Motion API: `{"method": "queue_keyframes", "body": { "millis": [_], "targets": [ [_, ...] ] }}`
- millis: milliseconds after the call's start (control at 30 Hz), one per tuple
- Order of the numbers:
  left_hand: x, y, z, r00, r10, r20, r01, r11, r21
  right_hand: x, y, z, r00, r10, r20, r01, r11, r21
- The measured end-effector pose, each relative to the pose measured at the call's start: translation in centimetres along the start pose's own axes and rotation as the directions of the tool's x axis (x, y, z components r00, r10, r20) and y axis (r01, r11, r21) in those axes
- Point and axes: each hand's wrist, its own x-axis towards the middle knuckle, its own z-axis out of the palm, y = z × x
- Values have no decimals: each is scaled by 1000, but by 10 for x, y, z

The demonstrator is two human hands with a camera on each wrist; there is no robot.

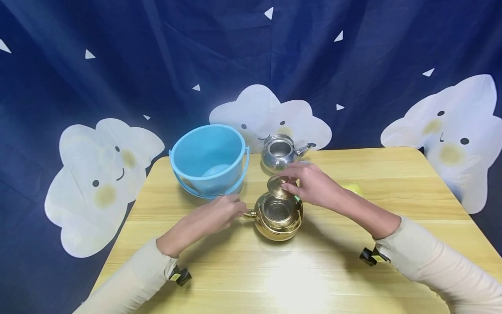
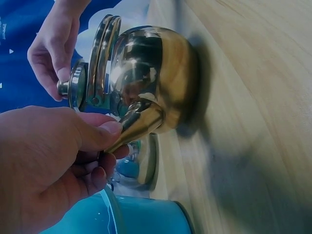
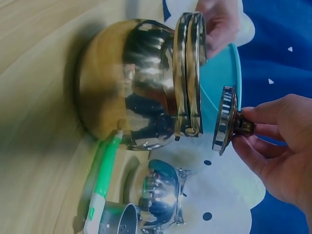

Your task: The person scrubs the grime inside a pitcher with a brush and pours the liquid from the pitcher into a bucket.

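Note:
A shiny gold teapot (image 1: pixel 279 234) stands on the wooden table, its top uncovered and a perforated strainer (image 1: pixel 277 212) visible inside the mouth. My left hand (image 1: pixel 220 214) pinches the end of its spout (image 2: pixel 139 122) between thumb and fingers. Just above the mouth, my right hand (image 1: pixel 311 185) holds the gold lid (image 3: pixel 224 119) by its knob (image 3: pixel 245 126). The lid is tilted and apart from the rim in the right wrist view. The teapot's handle (image 3: pixel 187 73) is folded down around the mouth.
A light blue bucket (image 1: pixel 208 183) stands at the back left. Behind the gold pot is a silver teapot (image 1: pixel 274 163) without a lid. A green-and-white handle (image 3: pixel 105 170) and a metal strainer cup (image 3: pixel 117 217) lie close by. Something yellow (image 1: pixel 353 189) shows behind my right forearm.

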Motion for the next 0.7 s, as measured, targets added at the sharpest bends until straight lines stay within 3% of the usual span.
{"method": "queue_keyframes", "body": {
  "millis": [700],
  "targets": [
    [0,-1,1,1000,10,-8,-10,1000,-8,14,41,12,988,150,-37,-148,988,43]
  ]
}}
